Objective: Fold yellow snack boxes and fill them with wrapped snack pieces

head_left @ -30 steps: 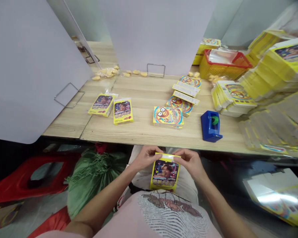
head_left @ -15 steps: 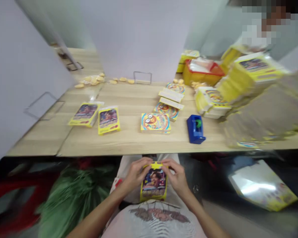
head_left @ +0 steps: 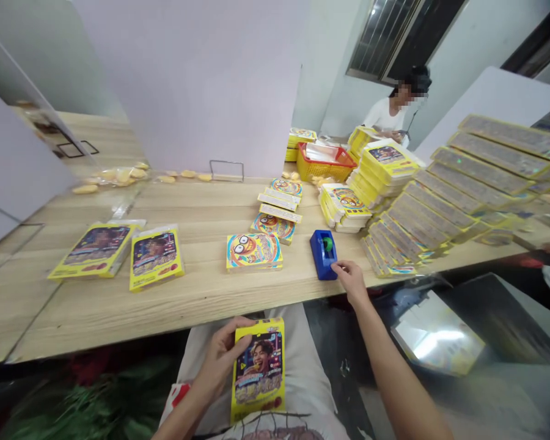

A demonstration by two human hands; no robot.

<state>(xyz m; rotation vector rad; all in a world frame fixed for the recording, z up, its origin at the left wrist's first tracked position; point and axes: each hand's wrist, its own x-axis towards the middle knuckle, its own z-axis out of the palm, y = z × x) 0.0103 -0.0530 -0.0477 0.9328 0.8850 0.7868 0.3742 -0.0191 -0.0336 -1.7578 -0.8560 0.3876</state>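
Note:
My left hand [head_left: 220, 360] grips a yellow packet [head_left: 258, 368] with a printed picture, held upright over my lap below the table's front edge. My right hand [head_left: 351, 280] reaches up to the table edge, its fingertips pinched at the front of a blue tape dispenser [head_left: 323, 254] with a green roll. Whether tape is between the fingers is too small to tell. Two more yellow picture packets [head_left: 156, 256] lie on the wooden table [head_left: 201, 293] to the left.
Stacks of cartoon-face cards [head_left: 253, 252] lie mid-table. Tall piles of yellow packets [head_left: 440, 208] fill the right side. A red-rimmed yellow basket [head_left: 325, 164] stands at the back. White divider panels [head_left: 197, 79] stand behind. Another person [head_left: 389, 113] sits beyond.
My right hand let go of the packet and moved up right to the tape dispenser. My left hand now holds the packet alone. My view tilted upward and right.

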